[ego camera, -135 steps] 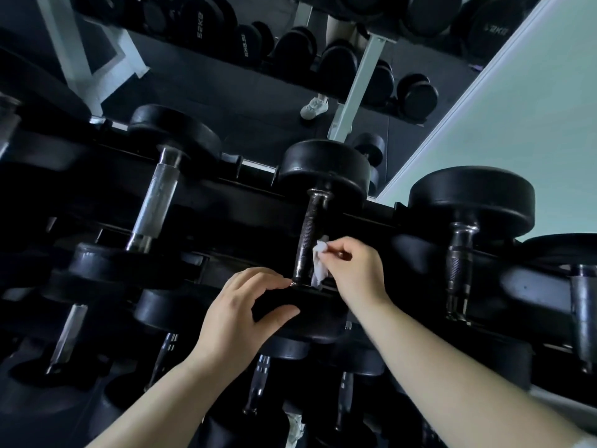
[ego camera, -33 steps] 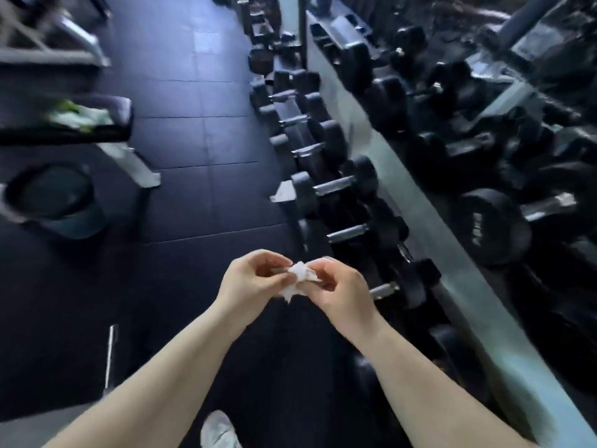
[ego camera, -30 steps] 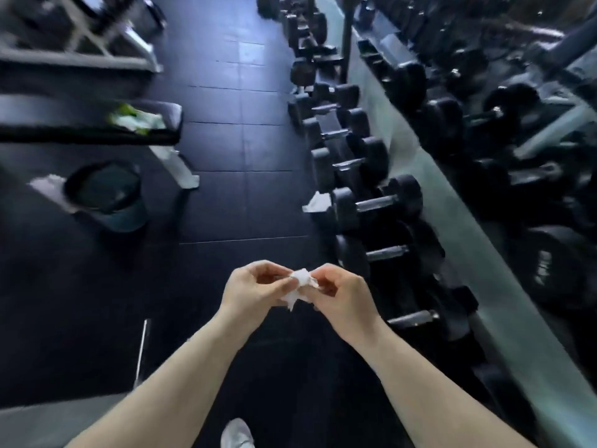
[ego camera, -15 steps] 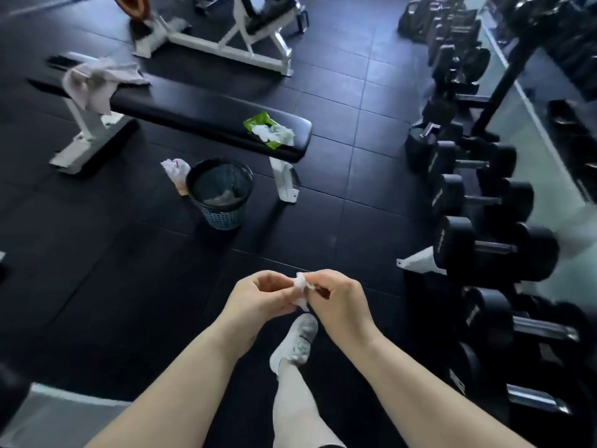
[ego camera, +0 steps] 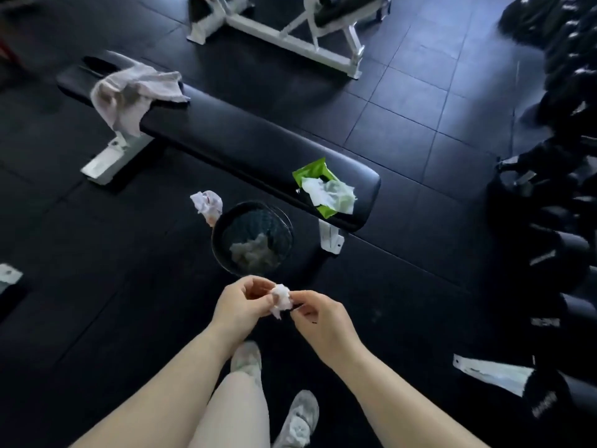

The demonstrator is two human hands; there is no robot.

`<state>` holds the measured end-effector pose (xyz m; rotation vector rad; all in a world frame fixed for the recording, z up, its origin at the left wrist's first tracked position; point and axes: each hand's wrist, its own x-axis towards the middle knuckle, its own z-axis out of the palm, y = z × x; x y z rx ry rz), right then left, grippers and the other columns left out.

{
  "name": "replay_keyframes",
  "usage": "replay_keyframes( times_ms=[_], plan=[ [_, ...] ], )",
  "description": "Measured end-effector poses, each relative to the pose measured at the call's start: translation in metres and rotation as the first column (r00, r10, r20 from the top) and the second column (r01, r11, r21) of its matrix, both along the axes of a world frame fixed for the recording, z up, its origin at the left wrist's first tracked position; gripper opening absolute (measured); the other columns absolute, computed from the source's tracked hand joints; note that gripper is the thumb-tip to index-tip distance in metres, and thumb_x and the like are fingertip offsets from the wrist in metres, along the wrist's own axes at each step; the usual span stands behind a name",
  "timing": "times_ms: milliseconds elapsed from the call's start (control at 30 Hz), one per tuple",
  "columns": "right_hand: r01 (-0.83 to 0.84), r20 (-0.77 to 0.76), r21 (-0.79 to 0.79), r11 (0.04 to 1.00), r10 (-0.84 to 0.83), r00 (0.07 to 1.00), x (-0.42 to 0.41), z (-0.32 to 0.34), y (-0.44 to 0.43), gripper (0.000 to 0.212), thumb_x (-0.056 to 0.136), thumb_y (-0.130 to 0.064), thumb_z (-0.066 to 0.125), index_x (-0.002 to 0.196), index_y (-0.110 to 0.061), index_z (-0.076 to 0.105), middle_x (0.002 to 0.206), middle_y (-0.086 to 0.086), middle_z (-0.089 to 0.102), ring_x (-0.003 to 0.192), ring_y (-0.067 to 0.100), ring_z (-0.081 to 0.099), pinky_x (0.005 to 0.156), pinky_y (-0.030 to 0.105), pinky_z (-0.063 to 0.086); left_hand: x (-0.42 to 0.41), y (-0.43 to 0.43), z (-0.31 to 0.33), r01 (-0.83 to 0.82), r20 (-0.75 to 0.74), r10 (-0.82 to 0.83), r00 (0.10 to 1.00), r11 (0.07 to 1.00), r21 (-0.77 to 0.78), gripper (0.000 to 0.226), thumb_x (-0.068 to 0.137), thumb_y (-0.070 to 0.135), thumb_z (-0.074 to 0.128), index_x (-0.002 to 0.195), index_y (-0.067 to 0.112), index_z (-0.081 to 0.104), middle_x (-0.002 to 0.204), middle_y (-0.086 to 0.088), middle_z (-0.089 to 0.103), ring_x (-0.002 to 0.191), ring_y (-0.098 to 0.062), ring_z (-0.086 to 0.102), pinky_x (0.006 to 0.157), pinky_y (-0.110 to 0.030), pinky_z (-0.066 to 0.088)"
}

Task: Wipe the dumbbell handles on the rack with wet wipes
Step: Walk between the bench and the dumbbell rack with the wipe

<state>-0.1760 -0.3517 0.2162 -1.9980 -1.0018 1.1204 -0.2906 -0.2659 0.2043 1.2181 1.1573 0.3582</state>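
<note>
Dark rubber floor tiles point(ego camera: 397, 124), matte and seamed in a grid, fill most of the view. Across them runs a long flat bench with black padded vinyl and white metal feet point(ego camera: 245, 140). On its near end lies a green plastic pack of wet wipes point(ego camera: 326, 189), its flap open and a pale sheet pulled half out, probably left there to be within reach of the rack. A limp beige towel point(ego camera: 132, 88) drapes over the far end. Just beside the bench foot stands a round black mesh bin point(ego camera: 281, 221) with grey crumpled wipes at its bottom; a crumpled white tissue point(ego camera: 206, 203) lies on the floor touching or almost touching its rim, apparently a missed throw.

Low in the view, the left hand point(ego camera: 239, 305) pinches a small wadded white wipe point(ego camera: 280, 295) between thumb and fingertips. The right hand point(ego camera: 319, 315) is loosely curled with its fingertips at the wad's edge; whether they grip it I cannot tell. The wad looks damp, soft and compressed, so it is likely spent and being balled for the bin, which sits directly ahead.

Black dumbbells with rubbery round heads point(ego camera: 562, 260) line the right edge on their rack, blurred, their handles barely visible. They are well apart from the hands, so no wiping is under way now.
</note>
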Motion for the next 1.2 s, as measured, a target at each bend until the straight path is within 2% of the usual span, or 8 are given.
replay_keyframes(
  times_ms=[167,400,567,700,867,1000,1100,1200],
  plan=[
    [0.004,-0.09,-0.035,0.999,-0.008,0.996,0.039,-0.03,0.103,0.022,0.088,-0.013,0.055,0.106,-0.018,0.066,0.09,-0.006,0.062,0.086,0.012,0.06,0.081,0.021,0.048,0.042,0.097,-0.033,0.013,-0.1,-0.005,0.995,0.997,0.081,0.014,0.078,0.003,0.068,0.077,0.016,0.064,0.077,-0.002,0.066,0.075,-0.015,0.061,0.071,-0.026,0.051],
    [0.19,-0.107,-0.13,0.973,-0.204,0.973,0.098,-0.119,0.205,0.029,0.087,-0.001,0.05,0.109,-0.012,0.065,0.088,-0.01,0.06,0.081,0.002,0.055,0.069,-0.002,0.039,0.1,0.215,-0.12,0.135,-0.322,-0.084,0.943,0.981,0.14,0.024,0.08,-0.001,0.061,0.076,0.022,0.059,0.08,0.004,0.062,0.079,-0.014,0.058,0.064,-0.012,0.041],
    [0.25,-0.12,-0.207,0.946,-0.278,0.953,0.146,-0.167,0.228,0.03,0.089,-0.004,0.05,0.115,-0.013,0.061,0.098,-0.005,0.062,0.087,0.005,0.054,0.067,0.0,0.04,0.117,0.255,-0.18,0.379,-0.617,-0.326,0.717,0.924,-0.048,0.043,0.091,0.014,0.05,0.133,0.017,0.041,0.141,-0.005,0.038,0.122,-0.021,0.043,0.093,-0.03,0.037],
    [0.377,0.037,-0.201,0.904,-0.377,0.925,0.191,-0.182,0.228,0.029,0.089,-0.011,0.056,0.118,-0.012,0.059,0.103,-0.004,0.059,0.09,0.007,0.052,0.074,0.011,0.039,0.147,0.256,-0.189,0.503,-0.646,-0.375,0.664,0.864,0.016,0.046,0.094,0.011,0.042,0.139,0.019,0.031,0.151,-0.001,0.022,0.136,-0.02,0.024,0.108,-0.031,0.022],
    [0.569,0.251,-0.094,0.817,-0.534,0.808,0.242,-0.195,0.235,0.031,0.087,-0.013,0.058,0.117,-0.005,0.055,0.117,0.006,0.051,0.104,0.019,0.05,0.081,0.027,0.042,0.212,0.256,-0.192,0.702,-0.603,-0.447,0.661,0.651,0.287,0.051,0.093,0.008,0.041,0.141,0.02,0.026,0.151,0.001,0.021,0.138,-0.014,0.018,0.112,-0.027,0.011],
    [0.755,0.208,-0.245,0.608,-0.728,0.653,0.272,-0.21,0.244,0.055,0.086,-0.022,0.059,0.135,-0.009,0.036,0.138,0.008,0.036,0.125,0.026,0.037,0.088,0.034,0.039,0.246,0.264,-0.206,0.881,-0.763,-0.484,0.429,0.41,0.236,0.056,0.098,0.021,0.03,0.145,0.018,0.0,0.154,0.002,0.0,0.141,-0.012,-0.002,0.112,-0.029,-0.003],
    [0.749,0.087,-0.375,0.546,-0.784,0.615,0.283,-0.218,0.249,0.062,0.085,-0.023,0.06,0.137,-0.01,0.03,0.103,0.001,0.052,0.104,0.023,0.05,0.076,0.033,0.043,0.258,0.272,-0.215,0.933,-0.812,-0.508,0.288,0.338,0.12,0.058,0.098,0.023,0.028,0.144,0.017,-0.008,0.154,0.002,-0.008,0.14,-0.013,-0.007,0.112,-0.031,-0.005],
    [0.703,0.05,-0.436,0.562,-0.765,0.642,0.286,-0.223,0.251,0.034,0.085,-0.016,0.056,0.117,-0.011,0.045,0.073,-0.004,0.046,0.063,0.011,0.046,0.051,0.025,0.035,0.263,0.274,-0.218,0.959,-0.829,-0.523,0.198,0.279,0.053,0.058,0.098,0.022,0.027,0.144,0.018,-0.009,0.154,0.002,-0.01,0.14,-0.014,-0.008,0.112,-0.032,-0.005]
  ],
)
